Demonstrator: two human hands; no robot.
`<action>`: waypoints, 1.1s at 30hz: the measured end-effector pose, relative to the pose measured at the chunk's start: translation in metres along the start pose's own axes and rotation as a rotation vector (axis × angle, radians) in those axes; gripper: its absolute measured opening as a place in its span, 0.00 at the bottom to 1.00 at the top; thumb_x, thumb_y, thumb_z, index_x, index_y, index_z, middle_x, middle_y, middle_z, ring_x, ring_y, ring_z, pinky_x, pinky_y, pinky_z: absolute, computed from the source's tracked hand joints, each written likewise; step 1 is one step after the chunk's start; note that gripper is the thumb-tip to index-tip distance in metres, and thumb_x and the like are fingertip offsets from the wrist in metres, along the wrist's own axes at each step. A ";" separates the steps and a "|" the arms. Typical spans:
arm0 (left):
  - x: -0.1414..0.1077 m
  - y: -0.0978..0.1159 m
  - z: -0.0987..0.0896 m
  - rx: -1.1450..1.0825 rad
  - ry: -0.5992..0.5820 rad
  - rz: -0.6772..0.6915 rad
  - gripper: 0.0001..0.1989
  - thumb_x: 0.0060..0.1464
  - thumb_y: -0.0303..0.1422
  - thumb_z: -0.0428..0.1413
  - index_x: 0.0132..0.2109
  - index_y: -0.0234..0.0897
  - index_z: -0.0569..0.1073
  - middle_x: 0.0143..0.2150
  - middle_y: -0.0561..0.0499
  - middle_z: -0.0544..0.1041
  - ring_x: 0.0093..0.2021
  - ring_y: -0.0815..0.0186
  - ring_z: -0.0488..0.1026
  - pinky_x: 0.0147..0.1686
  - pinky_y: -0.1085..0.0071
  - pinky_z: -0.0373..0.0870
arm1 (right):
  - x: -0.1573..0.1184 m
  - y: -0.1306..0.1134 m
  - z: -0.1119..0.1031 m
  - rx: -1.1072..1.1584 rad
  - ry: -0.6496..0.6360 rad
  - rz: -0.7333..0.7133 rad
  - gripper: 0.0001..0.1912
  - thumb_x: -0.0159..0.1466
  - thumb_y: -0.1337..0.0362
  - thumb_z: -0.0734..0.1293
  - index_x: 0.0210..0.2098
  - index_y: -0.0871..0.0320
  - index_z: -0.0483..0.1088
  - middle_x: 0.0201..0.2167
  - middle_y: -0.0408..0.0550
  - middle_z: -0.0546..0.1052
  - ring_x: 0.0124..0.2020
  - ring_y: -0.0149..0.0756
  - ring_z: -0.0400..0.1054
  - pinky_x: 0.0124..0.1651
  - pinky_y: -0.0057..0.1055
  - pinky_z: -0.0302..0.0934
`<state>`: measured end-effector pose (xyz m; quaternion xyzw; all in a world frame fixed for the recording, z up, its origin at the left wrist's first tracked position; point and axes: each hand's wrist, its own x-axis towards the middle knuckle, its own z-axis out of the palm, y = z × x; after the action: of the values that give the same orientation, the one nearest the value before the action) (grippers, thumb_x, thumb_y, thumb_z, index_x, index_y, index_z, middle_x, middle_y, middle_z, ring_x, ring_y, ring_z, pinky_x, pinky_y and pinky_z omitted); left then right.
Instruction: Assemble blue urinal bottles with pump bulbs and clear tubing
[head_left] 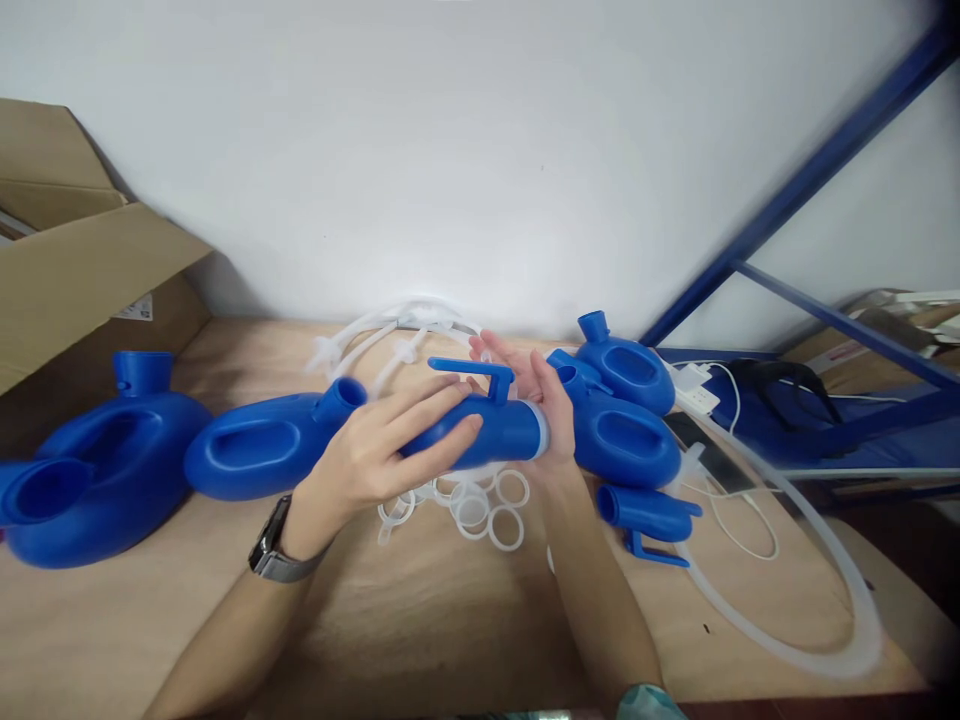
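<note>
A blue cylinder with a side handle (495, 432) lies sideways in the air between both hands, its handle on top and a whitish ring at its right end. My left hand (390, 440), with a watch on the wrist, wraps its fingers round the cylinder's left part. At the right end, my right hand (551, 410) presses its palm against the ringed rim, fingers stretched out and apart. Several clear rings (506, 528) lie on the table just below the cylinder.
Blue bottles stand or lie at left (112, 470) and right (626, 440). Another handled cylinder (649, 513) lies at right, near a looped clear tube (795, 655), phone (709, 455) and power strip (694, 390). A cardboard box (165, 300) is at back left, tubing (367, 340) by the wall.
</note>
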<state>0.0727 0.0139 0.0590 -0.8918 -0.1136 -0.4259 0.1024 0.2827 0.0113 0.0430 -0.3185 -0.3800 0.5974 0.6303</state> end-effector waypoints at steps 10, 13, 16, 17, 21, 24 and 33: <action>0.005 0.025 -0.010 0.088 0.044 -0.094 0.19 0.64 0.33 0.65 0.60 0.42 0.76 0.62 0.42 0.80 0.59 0.51 0.81 0.56 0.58 0.85 | -0.020 -0.018 0.011 -0.047 -0.031 -0.023 0.24 0.67 0.52 0.63 0.59 0.49 0.77 0.71 0.42 0.71 0.77 0.52 0.56 0.76 0.60 0.55; 0.005 0.030 -0.014 0.095 0.022 -0.127 0.20 0.65 0.37 0.65 0.62 0.44 0.75 0.63 0.44 0.80 0.58 0.53 0.82 0.55 0.60 0.85 | -0.027 -0.021 0.013 -0.103 -0.037 -0.073 0.23 0.67 0.53 0.62 0.59 0.44 0.76 0.73 0.36 0.68 0.79 0.49 0.50 0.78 0.60 0.50; 0.008 0.036 -0.018 0.052 -0.001 -0.211 0.25 0.63 0.40 0.66 0.64 0.42 0.74 0.62 0.43 0.80 0.57 0.52 0.83 0.55 0.61 0.85 | -0.032 -0.024 0.015 -0.151 -0.059 -0.118 0.26 0.67 0.54 0.61 0.64 0.45 0.72 0.74 0.38 0.65 0.80 0.51 0.47 0.77 0.62 0.52; 0.010 0.038 -0.019 0.024 -0.001 -0.254 0.26 0.62 0.42 0.67 0.64 0.41 0.74 0.61 0.43 0.81 0.56 0.52 0.83 0.55 0.62 0.84 | -0.033 -0.024 0.015 -0.153 -0.059 -0.130 0.27 0.67 0.55 0.61 0.65 0.46 0.72 0.75 0.39 0.64 0.80 0.51 0.47 0.77 0.62 0.52; 0.017 0.040 -0.022 -0.161 -0.016 -0.498 0.30 0.55 0.48 0.71 0.59 0.41 0.78 0.56 0.45 0.84 0.53 0.52 0.84 0.54 0.62 0.84 | -0.036 -0.024 0.016 -0.178 -0.111 -0.194 0.26 0.68 0.58 0.61 0.65 0.41 0.72 0.75 0.31 0.63 0.81 0.42 0.43 0.79 0.56 0.49; 0.022 0.035 -0.026 -0.303 -0.087 -0.685 0.32 0.48 0.50 0.74 0.56 0.40 0.80 0.52 0.46 0.86 0.48 0.52 0.85 0.54 0.59 0.83 | -0.037 -0.021 0.017 -0.263 -0.181 -0.273 0.27 0.68 0.58 0.62 0.66 0.38 0.71 0.75 0.29 0.63 0.81 0.40 0.43 0.81 0.56 0.43; 0.014 0.019 -0.016 -0.297 -0.017 -0.508 0.33 0.52 0.47 0.73 0.61 0.40 0.76 0.59 0.42 0.82 0.57 0.52 0.81 0.58 0.58 0.80 | -0.030 -0.021 0.009 -0.373 -0.118 -0.484 0.22 0.71 0.53 0.67 0.64 0.42 0.74 0.69 0.40 0.73 0.76 0.48 0.59 0.78 0.55 0.53</action>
<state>0.0748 -0.0071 0.0784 -0.8436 -0.2704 -0.4423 -0.1398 0.2855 -0.0206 0.0624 -0.2935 -0.5838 0.3675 0.6618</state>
